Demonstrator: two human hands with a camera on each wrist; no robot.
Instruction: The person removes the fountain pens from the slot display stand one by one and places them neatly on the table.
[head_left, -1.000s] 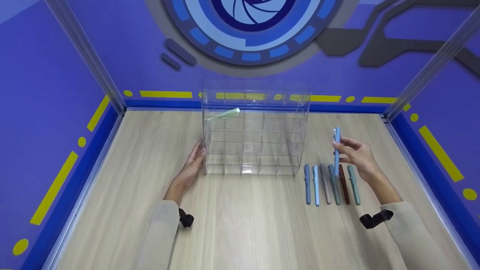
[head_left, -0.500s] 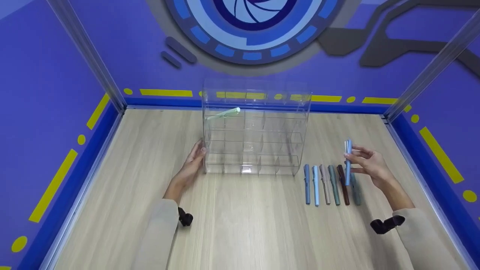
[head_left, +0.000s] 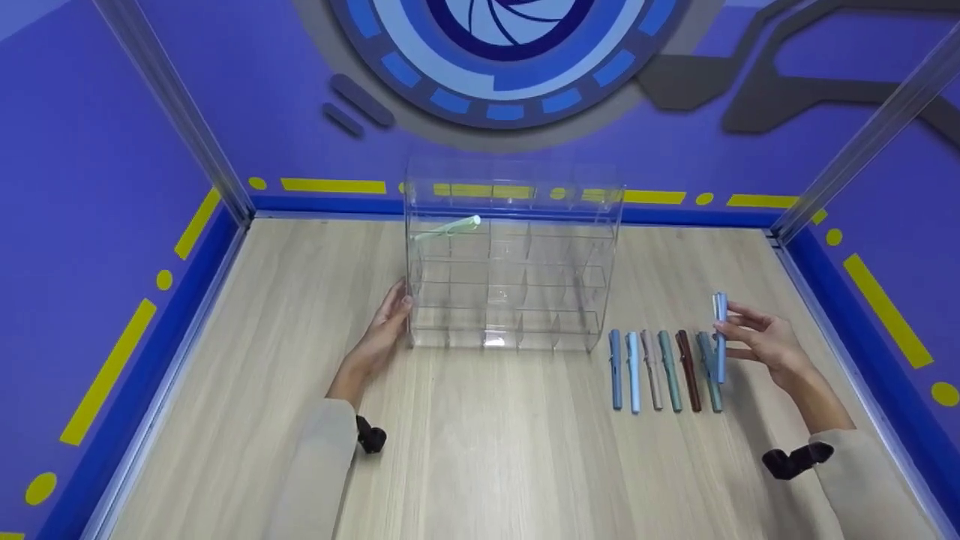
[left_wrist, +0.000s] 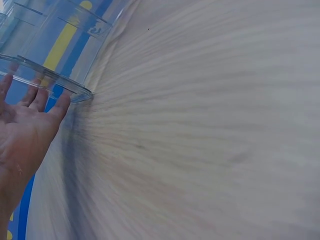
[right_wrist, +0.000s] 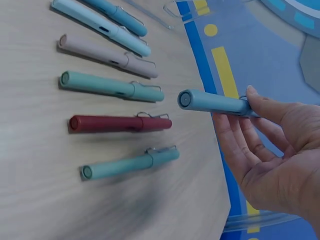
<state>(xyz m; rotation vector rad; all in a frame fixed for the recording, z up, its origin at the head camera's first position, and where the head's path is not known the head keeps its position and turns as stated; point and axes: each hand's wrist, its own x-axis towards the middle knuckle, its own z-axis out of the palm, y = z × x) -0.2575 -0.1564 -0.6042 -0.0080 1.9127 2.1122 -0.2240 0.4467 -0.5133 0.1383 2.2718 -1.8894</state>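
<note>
A light blue pen (head_left: 721,337) with a clip is pinched between the thumb and fingers of my right hand (head_left: 772,345). It is held upright above the rightmost pen of a row, a green one (right_wrist: 130,165), and partly covers it in the head view. My left hand (head_left: 382,330) rests against the left side of a clear compartment organizer (head_left: 504,289). Its fingers are stretched out along the wall in the left wrist view. A pale green pen (head_left: 448,227) slants in an upper left compartment of the organizer.
Left of the green pen lie a dark red pen (head_left: 689,371), another green pen (head_left: 670,371), a greyish pen (head_left: 652,371), a pale blue pen (head_left: 634,373) and a darker blue pen (head_left: 616,370). Blue walls (head_left: 90,187) enclose the wooden table (head_left: 480,450).
My right hand has carried the light blue pen rightward and closer to me, from over the middle of the row to its right end. The left hand and organizer have stayed still.
</note>
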